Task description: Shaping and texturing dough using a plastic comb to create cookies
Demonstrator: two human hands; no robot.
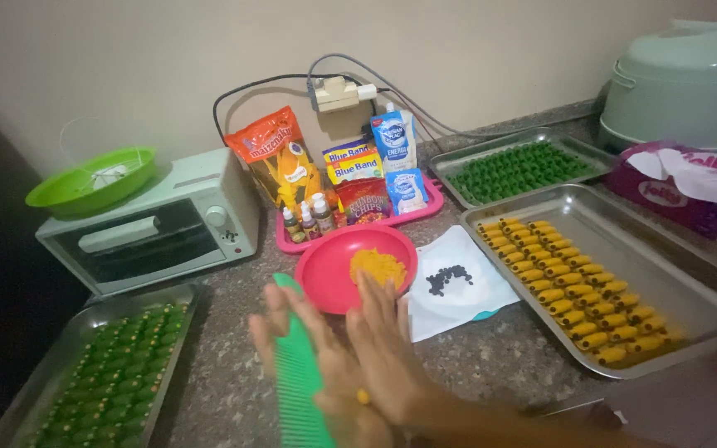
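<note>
Near front edge of bench [499,357]: both hands pressed together, palm to palm, fingers straight. Left hand [309,348] open, flat, blurred; green comb [300,382] lying across its palm side, teeth toward the left. Right hand [387,348] open, flat, laid over the left. Small piece of yellow dough [363,396] caught between the two palms, only its lower tip visible.

Just beyond the fingertips: red plate [329,270] holding a mound of yellow dough. To the right of the plate, touching its rim: white sheet [466,299] with a cluster of small black beads [448,279].

Right side of bench: large metal tray [624,241] with rows of yellow ridged rolls [574,286] along its left half, right half bare. Behind it, toward the back edge: second metal tray [458,162] filled with green rolls [518,170]. Front left corner: third tray [43,377], also packed with green pieces [118,365].

Back left: small pale toaster oven [155,220] with a green bowl [93,178] on top. Back centre, against the wall: pink tray [433,203] carrying packets and small bottles [309,217]. Back right corner: pale green cooker [686,79]; in front of it, purple tissue pack [682,191].
</note>
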